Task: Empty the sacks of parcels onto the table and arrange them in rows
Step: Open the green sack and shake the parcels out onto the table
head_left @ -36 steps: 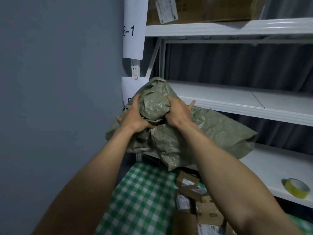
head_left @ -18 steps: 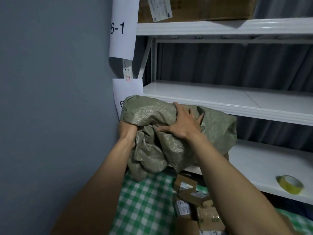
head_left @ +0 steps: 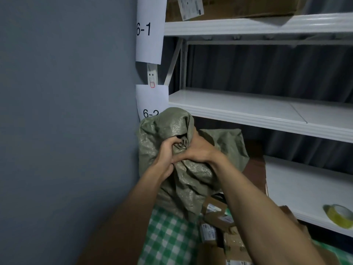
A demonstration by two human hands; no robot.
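Note:
A crumpled grey-green woven sack (head_left: 166, 129) is bunched up in front of me, above the far left end of the table. My left hand (head_left: 166, 155) grips a fold of it from the left. My right hand (head_left: 200, 150) grips the sack from the right, fingers curled into the fabric; the two hands touch. Several small brown cardboard parcels (head_left: 215, 222) with white labels lie in a heap on the green-and-white checked tablecloth (head_left: 168, 238) below the sack. My right forearm hides part of the heap.
A white metal rack (head_left: 248, 111) stands behind the table, with paper labels "6-1" (head_left: 149, 29) and "6-2" on its post. A large carton (head_left: 229, 6) sits on the top shelf. A roll of yellow tape (head_left: 338, 215) lies on the lower shelf. A grey wall fills the left.
The sack has been squeezed into a tighter bundle and lowered toward the table's far left. My hands came together on it, the right shifting from a flat spread to a curled grip.

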